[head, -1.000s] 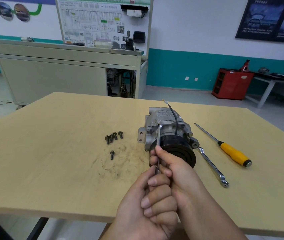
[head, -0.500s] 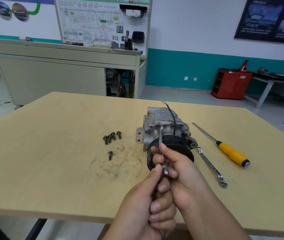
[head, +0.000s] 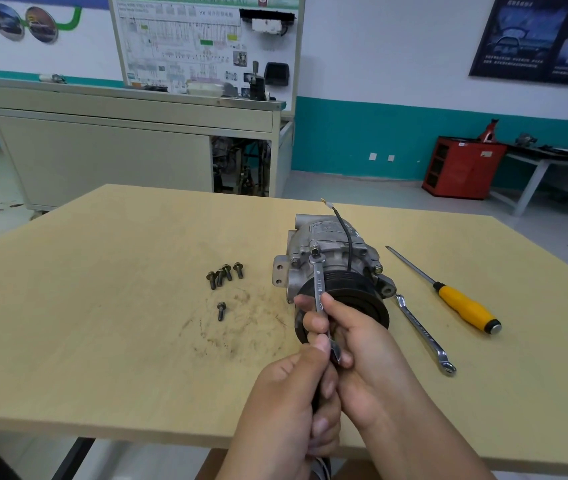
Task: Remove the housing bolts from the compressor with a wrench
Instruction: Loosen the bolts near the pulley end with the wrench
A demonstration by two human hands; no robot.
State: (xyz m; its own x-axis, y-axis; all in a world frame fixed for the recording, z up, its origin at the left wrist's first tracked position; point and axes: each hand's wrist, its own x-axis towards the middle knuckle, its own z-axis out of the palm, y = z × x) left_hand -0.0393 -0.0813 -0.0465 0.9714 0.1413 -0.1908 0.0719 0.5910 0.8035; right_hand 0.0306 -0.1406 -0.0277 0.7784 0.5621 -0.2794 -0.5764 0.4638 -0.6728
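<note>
A grey metal compressor (head: 331, 251) with a black pulley (head: 355, 296) lies on the wooden table (head: 102, 306), pulley end toward me. A small silver wrench (head: 319, 282) stands with its open end at a bolt (head: 315, 251) on top of the housing. My right hand (head: 355, 344) pinches the wrench shaft between thumb and fingers. My left hand (head: 293, 403) grips the lower end of the wrench just below it. Several loose bolts (head: 224, 273) lie left of the compressor, and one more bolt (head: 220, 311) lies nearer me.
A second wrench (head: 423, 336) and a yellow-handled screwdriver (head: 462, 304) lie right of the compressor. Dark grime marks the table (head: 234, 327) by the bolts. Beyond the table stand a beige cabinet (head: 102, 157) and a red cabinet (head: 462, 168).
The wrench handle has swung slightly so its flat face shows, and my left thumb has shifted up along its lower end. The compressor and loose bolts have not moved.
</note>
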